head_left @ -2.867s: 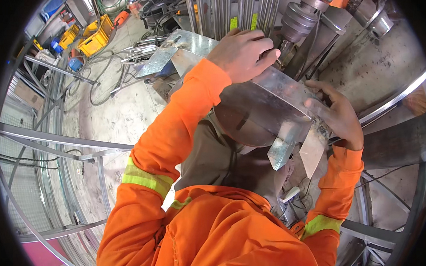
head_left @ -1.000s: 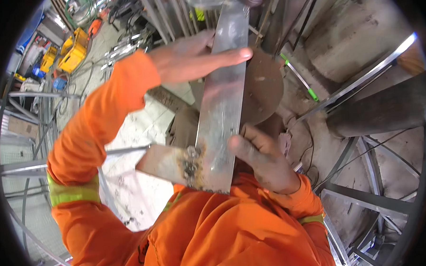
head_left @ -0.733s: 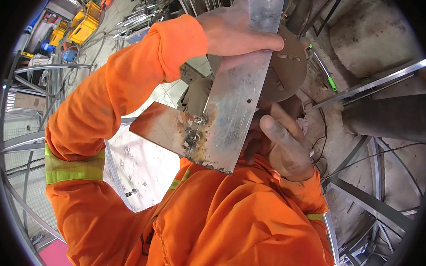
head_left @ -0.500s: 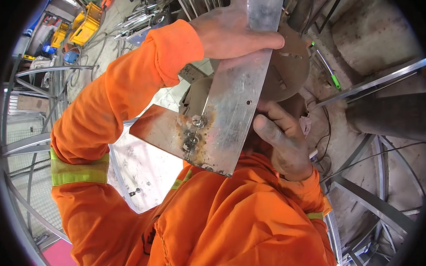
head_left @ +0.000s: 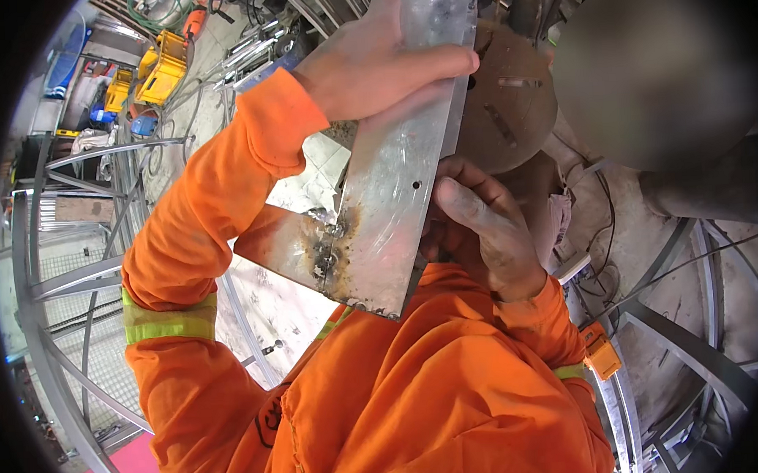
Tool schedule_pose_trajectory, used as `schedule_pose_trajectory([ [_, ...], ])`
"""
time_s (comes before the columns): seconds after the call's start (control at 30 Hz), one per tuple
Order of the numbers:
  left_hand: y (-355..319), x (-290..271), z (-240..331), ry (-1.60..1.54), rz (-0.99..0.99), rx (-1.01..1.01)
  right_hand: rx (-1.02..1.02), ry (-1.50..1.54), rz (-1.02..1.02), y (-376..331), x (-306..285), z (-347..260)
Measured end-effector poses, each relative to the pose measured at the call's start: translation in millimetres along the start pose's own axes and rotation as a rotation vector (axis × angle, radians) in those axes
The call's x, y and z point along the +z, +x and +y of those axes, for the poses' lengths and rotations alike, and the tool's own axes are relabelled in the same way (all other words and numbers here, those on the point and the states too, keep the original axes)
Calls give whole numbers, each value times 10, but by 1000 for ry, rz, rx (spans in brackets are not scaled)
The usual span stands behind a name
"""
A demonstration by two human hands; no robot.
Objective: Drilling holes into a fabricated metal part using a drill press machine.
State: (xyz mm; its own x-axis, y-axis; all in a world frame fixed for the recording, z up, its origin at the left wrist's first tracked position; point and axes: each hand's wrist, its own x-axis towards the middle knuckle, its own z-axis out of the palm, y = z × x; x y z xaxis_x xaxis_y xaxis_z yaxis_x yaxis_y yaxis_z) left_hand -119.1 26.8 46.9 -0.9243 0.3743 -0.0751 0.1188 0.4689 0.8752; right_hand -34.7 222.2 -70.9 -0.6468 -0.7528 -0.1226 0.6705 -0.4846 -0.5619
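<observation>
blurry round thing [head_left: 659,68] newly on my feed, left hand [head_left: 363,64] gripping the plate [head_left: 388,164], corner scorched brown-black, right hand [head_left: 490,223] half-curled, can't tell its hold

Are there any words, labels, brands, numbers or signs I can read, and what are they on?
None can be read.
Bright orange cloth jacket: a dark mark, too folded and small.
Angled, stained silver metal piece: no readable text.
Small orange box: too small to tell.
</observation>
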Motion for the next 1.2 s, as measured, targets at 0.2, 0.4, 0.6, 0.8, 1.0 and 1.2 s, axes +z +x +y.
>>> schedule_pose_trajectory([
  [0.2, -98, 30, -410, 291, 348, 130, -108, -250, 176, -131, -287, 30],
  [0.4, -238, -271, -268, 206, 113, -167, -165, -435, 356, -143, -661, 92],
  [0.6, -171, -465, -323, 292, 84, -183, -670, -1684, 346, 221, -959, 383],
  [0.8, -143, -589, -253, 332, 6, -144, -508, -2063, 394, 408, -909, 394],
  [1.0, -114, -746, -276, 399, -72, -167, -786, -2179, 295, 809, -1063, 275],
  [1.2, -66, -838, -234, 340, -108, -176, -744, -2264, 282, 937, -953, 368],
])
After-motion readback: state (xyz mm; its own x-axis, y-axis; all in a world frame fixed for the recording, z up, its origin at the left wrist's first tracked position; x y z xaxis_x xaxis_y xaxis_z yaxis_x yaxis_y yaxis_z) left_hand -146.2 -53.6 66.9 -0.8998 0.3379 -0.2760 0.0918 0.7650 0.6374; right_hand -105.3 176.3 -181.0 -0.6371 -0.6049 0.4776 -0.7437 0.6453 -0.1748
